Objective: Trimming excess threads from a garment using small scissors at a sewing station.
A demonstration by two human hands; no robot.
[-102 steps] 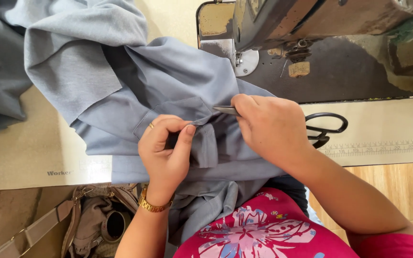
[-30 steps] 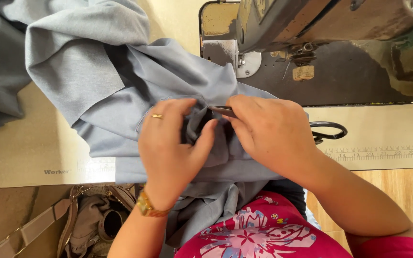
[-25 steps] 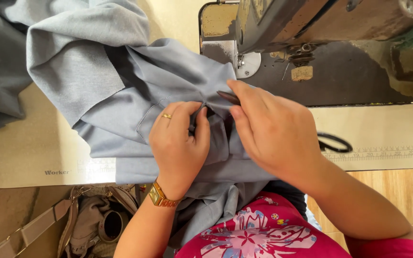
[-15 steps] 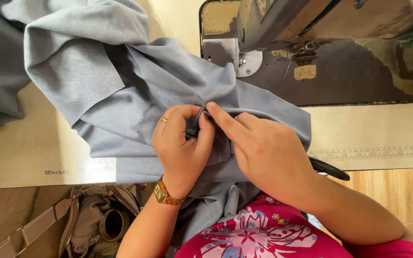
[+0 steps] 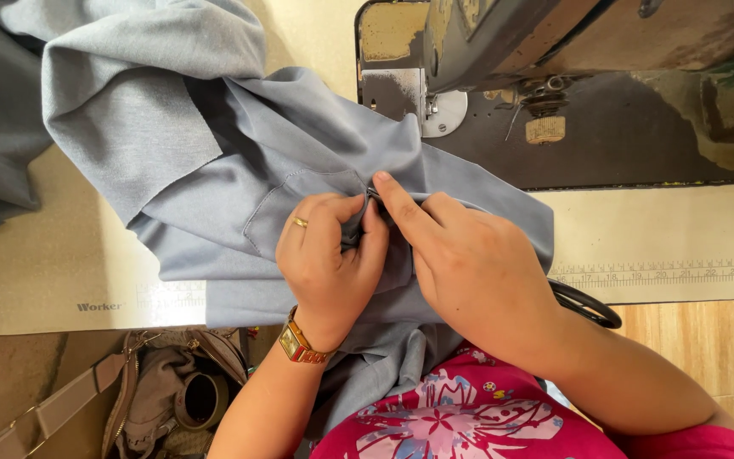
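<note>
Right hand (image 5: 469,268) had slid left over the scissors (image 5: 588,304) to meet the left hand (image 5: 329,255). Both pinched one fold of blue-grey cloth (image 5: 282,170) on the table (image 5: 664,229), by the sewing machine (image 5: 554,51); cloth barely shifted.

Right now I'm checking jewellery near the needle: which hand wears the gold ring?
The left hand, pinching the grey-blue fabric. Its gold ring and a gold wristwatch set it apart; the right hand shows neither.

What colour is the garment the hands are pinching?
Pale blue-grey fabric, plain with no pattern; head view.
</note>
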